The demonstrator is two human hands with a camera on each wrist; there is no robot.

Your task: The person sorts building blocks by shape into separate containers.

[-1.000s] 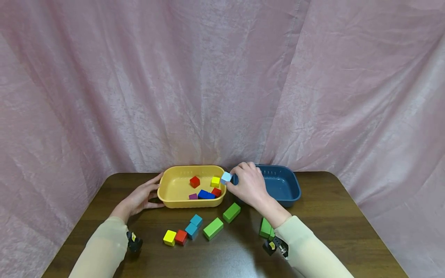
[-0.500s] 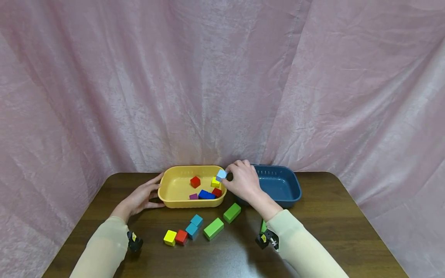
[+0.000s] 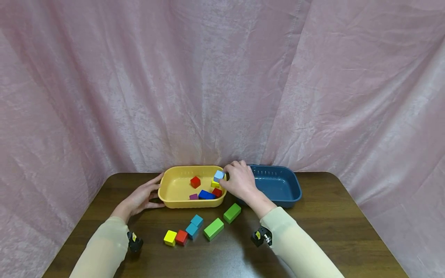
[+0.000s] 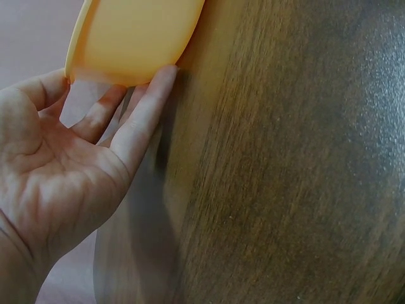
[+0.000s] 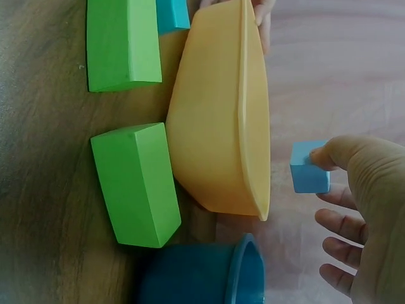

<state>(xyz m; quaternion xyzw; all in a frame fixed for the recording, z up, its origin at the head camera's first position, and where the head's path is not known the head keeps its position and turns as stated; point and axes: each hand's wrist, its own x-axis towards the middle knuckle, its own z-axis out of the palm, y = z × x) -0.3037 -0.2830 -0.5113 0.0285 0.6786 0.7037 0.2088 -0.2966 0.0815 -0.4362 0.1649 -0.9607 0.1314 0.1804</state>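
Observation:
My right hand (image 3: 240, 180) pinches a light blue cube (image 3: 218, 176) between thumb and fingertip, above the right end of the yellow basket (image 3: 189, 204). In the right wrist view the cube (image 5: 310, 168) hangs beyond the basket's rim, the other fingers apart from it. My left hand (image 3: 140, 198) rests its spread, fairly straight fingers against the basket's left end; the left wrist view shows fingertips (image 4: 166, 73) on its outer wall. Inside lie red cubes (image 3: 195, 182), a yellow cube (image 3: 215, 184) partly hidden under the held cube, blue blocks (image 3: 206, 195) and a purple block (image 3: 193, 197).
A dark blue basket (image 3: 295, 195) stands right of the yellow one, partly behind my right hand. On the wooden table (image 3: 149, 266) in front lie green blocks (image 3: 213, 229), teal cubes (image 3: 192, 230), a red cube (image 3: 181, 237) and a yellow cube (image 3: 170, 238). A pink curtain (image 3: 222, 85) hangs behind.
My right hand has carried the light blue cube leftward, from the yellow basket's right rim to over its inside. The right forearm now covers the green blocks at right. My left hand stays put.

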